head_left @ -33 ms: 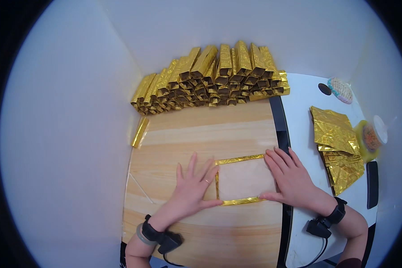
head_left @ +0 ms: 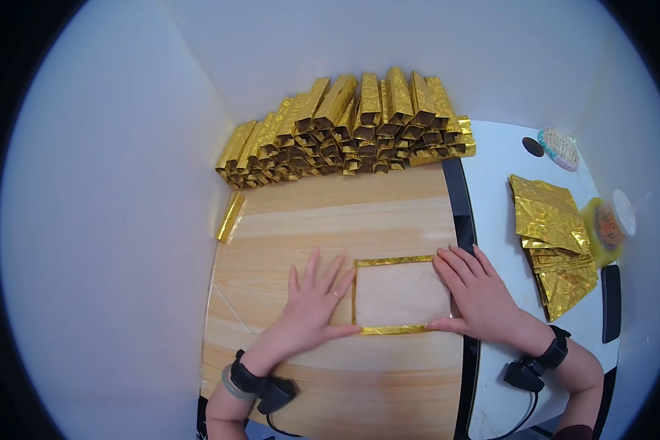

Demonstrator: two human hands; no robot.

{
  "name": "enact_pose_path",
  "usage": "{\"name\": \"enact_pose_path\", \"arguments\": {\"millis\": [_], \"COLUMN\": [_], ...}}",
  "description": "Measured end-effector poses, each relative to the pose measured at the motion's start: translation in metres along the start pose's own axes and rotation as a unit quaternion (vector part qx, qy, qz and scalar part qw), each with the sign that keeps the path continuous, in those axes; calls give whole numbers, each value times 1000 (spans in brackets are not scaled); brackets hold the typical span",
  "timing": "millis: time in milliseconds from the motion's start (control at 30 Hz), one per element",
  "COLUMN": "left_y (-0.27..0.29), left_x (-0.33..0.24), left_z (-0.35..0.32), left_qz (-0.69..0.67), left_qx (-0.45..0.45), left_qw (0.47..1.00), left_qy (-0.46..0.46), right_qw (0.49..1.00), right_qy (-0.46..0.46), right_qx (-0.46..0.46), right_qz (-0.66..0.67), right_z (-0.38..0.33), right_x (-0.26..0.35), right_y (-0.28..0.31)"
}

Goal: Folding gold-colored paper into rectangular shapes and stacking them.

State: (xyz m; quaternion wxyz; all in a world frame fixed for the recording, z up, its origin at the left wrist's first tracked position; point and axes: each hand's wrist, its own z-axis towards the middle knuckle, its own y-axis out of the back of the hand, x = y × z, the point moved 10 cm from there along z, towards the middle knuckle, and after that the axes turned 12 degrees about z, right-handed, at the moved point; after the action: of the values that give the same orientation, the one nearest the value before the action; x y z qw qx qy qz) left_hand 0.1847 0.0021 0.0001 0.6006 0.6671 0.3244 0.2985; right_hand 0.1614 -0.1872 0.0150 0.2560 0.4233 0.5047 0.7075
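Note:
A sheet of gold foil paper (head_left: 402, 293) lies pale side up on the wooden board, with narrow gold strips folded in along its far, near and left edges. Against its left edge rests my left hand (head_left: 312, 304), palm down and fingers spread, the thumb at the near left corner. My right hand (head_left: 484, 297) lies over the sheet's right edge, fingers stretched toward the far right corner and thumb at the near right one. The right edge is partly hidden beneath it. Neither hand is closed round anything.
Folded gold paper tubes (head_left: 345, 132) are piled at the back of the wooden board (head_left: 330, 216). A single gold strip (head_left: 230, 217) lies at the left. On the white table (head_left: 495, 169) are fanned gold sheets (head_left: 554, 242), a lidded tub (head_left: 613, 220) and a woven oval object (head_left: 559, 149).
My left hand has shifted slightly left, off the sheet's corner area. The folded left edge now lies flatter and narrower. My right hand has barely moved.

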Motion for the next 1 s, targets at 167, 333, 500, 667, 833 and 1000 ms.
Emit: {"name": "enact_pose_path", "arguments": {"millis": [167,333,500,667,833,1000], "left_y": [22,33,29,21,17,22], "left_x": [19,34,47,-2,-22,-35], "left_z": [-4,-5,-8,-11,-16,-21], "left_qz": [-15,-18,-117,-227,-230,-225], "left_qx": [-72,-198,-221,-110,-96,-114], "left_qw": [997,979,957,967,965,960], "left_qy": [-9,53,148,24,-83,-123], "right_qw": [969,861,859,887,925,938], "right_qy": [-40,-124,-131,-101,-26,34], "right_qx": [-24,7,33,37,-3,-44], "right_qz": [241,493,494,449,380,342], "right_z": [-5,-3,-6,-4,-4,-5], "right_x": [-3,-16,-4,3,12,16], "right_y": [16,-7,-14,-14,-6,7]}}
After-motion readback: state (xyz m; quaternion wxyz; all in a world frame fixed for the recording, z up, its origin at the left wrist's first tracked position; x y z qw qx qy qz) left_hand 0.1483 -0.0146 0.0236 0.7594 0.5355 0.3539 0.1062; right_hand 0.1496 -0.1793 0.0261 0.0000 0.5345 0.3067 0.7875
